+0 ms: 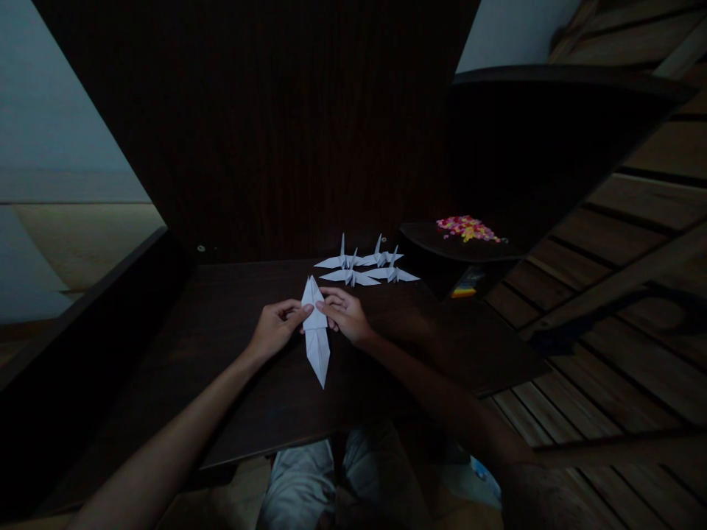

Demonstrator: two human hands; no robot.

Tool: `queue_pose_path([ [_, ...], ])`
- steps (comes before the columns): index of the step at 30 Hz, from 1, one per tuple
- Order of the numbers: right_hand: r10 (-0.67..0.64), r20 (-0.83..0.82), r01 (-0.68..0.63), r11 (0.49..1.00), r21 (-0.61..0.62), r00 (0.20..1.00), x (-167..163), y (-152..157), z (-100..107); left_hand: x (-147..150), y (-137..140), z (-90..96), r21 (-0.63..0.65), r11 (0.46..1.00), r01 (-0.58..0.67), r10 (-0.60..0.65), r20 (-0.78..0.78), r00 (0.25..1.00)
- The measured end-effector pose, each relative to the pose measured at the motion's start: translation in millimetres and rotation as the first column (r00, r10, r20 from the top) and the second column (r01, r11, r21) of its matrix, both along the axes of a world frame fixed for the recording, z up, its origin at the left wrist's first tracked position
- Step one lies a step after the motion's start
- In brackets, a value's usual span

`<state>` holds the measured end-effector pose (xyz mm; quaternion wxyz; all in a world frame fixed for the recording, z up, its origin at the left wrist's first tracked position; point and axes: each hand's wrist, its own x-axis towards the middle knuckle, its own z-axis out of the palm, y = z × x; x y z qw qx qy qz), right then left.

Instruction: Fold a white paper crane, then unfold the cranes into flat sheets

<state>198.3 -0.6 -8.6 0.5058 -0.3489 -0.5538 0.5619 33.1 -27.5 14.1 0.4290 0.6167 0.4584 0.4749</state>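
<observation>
Between my hands is a partly folded sheet of white origami paper (317, 346), long and diamond-like, with two points at its far end and one point toward me. My left hand (277, 324) pinches its left edge, the thumb lying on top. From the right, my right hand (347, 315) grips the opposite edge, its thumb also on the paper's face. The fingers under the paper are partly hidden. Just beyond my hands, several finished white paper cranes (351, 277) stand close together with wings spread.
The dark wooden desk (232, 412) has a tall back panel (276, 132) and a raised left side (82, 309). At the right, a small curved shelf (420, 239) bears a pile of pink, red and yellow bits (468, 228). Wooden slats (630, 368) lie farther right.
</observation>
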Motion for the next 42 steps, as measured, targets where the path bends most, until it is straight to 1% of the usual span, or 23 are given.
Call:
queue_pose_path([
  [4,-0.002,0.021,0.003,0.998,-0.057,1.0,0.1,0.3,1.7,-1.2,0.8,-2.2,0.029,0.998,0.048,-0.048,-0.014,0.999],
  [9,-0.032,0.009,0.033,0.998,-0.047,0.999,2.0,-0.3,5.9,-3.9,3.1,-6.7,0.08,0.988,0.135,-0.134,-0.015,0.991],
  [13,-0.037,0.0,0.037,0.998,-0.044,0.999,2.1,-2.0,7.4,-3.9,3.8,-9.2,0.071,0.986,0.152,-0.152,-0.006,0.988],
  [18,0.035,-0.001,-0.035,0.997,-0.068,0.999,-1.1,-4.6,7.2,-3.3,3.6,-8.2,0.062,0.991,0.119,-0.119,0.01,0.993],
  [21,0.057,0.009,-0.057,0.997,-0.058,0.998,-1.2,-5.0,7.8,-3.9,3.8,-7.0,0.043,0.994,0.096,-0.097,0.011,0.995],
  [26,0.045,0.016,-0.045,0.999,-0.029,0.999,0.9,-4.2,7.3,-4.8,3.6,-6.2,0.036,0.996,0.085,-0.085,-0.002,0.996],
  [33,0.034,0.029,-0.034,0.999,-0.007,0.999,-0.7,-4.8,5.9,-4.9,3.2,-5.2,0.013,0.998,0.056,-0.056,0.02,0.998],
  [38,0.008,0.022,-0.008,1.0,0.003,1.0,-1.6,-6.3,6.2,-3.5,1.8,-3.5,0.009,0.998,0.059,-0.059,0.024,0.998],
  [42,0.015,0.02,-0.015,1.0,0.006,1.0,-1.6,-6.2,4.6,-2.6,0.0,-2.0,0.004,0.998,0.067,-0.067,0.018,0.998],
])
